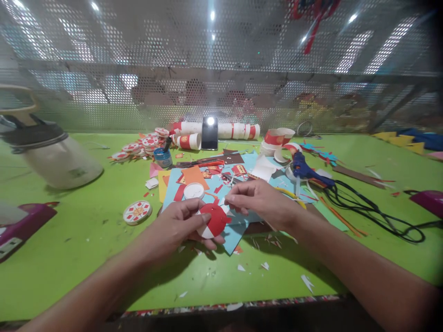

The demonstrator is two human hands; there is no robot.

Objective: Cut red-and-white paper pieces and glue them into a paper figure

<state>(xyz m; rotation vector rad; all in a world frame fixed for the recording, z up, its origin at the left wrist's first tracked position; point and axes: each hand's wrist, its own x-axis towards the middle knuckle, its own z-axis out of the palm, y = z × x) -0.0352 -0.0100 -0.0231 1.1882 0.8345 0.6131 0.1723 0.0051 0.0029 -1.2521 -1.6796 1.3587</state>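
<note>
My left hand (185,221) grips a round red and white paper disc (215,221) by its left side, thumb on top and fingers beneath. Small red tabs stick out from the disc's edge. At its upper right my right hand (247,200) pinches with thumb and forefinger; a small white bit shows there, too small to name. A white round lid-like piece (194,191) lies just behind my left hand. Under both hands are light blue paper sheets (237,237) with scraps. Left of my left hand lies a decorated disc (137,212) with red patches and a gold centre.
A blue glue gun (304,168) with a black cord stands at right. Paper cups (275,138), a phone (209,133) and a blue jar (162,157) are at the back, near stacked decorated discs (150,142). A large spray bottle (62,157) stands left; purple power strips flank the table.
</note>
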